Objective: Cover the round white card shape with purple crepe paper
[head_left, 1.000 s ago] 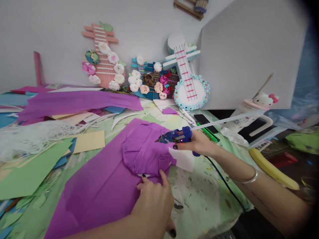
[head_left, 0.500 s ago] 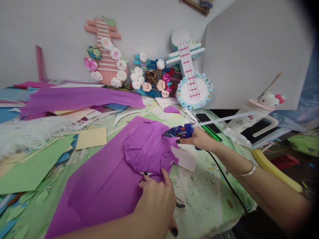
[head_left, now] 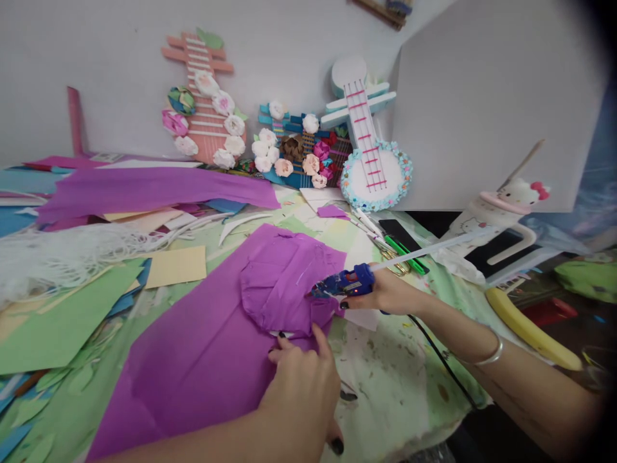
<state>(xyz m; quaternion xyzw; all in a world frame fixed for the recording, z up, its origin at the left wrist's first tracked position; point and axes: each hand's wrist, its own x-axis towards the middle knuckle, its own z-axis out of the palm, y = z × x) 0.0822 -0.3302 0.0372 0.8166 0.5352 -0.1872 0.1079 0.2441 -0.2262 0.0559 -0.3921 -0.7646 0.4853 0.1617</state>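
Observation:
My right hand is wrapped round a blue hot glue gun with a small red light and a long clear glue stick coming out of its back. The gun's nozzle points left, at or just over a rounded form covered in folded purple crepe paper. Against the near edge of that form rest the fingertips of my left hand, its fingers apart and the thumb off to the side. A large purple sheet lies underneath. A sliver of white shows at the form's near edge.
Decorated paper guitars lean on the wall behind. Paper scraps, a green sheet and white netting cover the left. To the right are a green cutter, gold-handled scissors, a lidded mug and the gun's black cord.
My right hand has brought the glue gun down and slightly left, so its nozzle is lower on the purple form. The scissors handles now show. My left hand stays in place.

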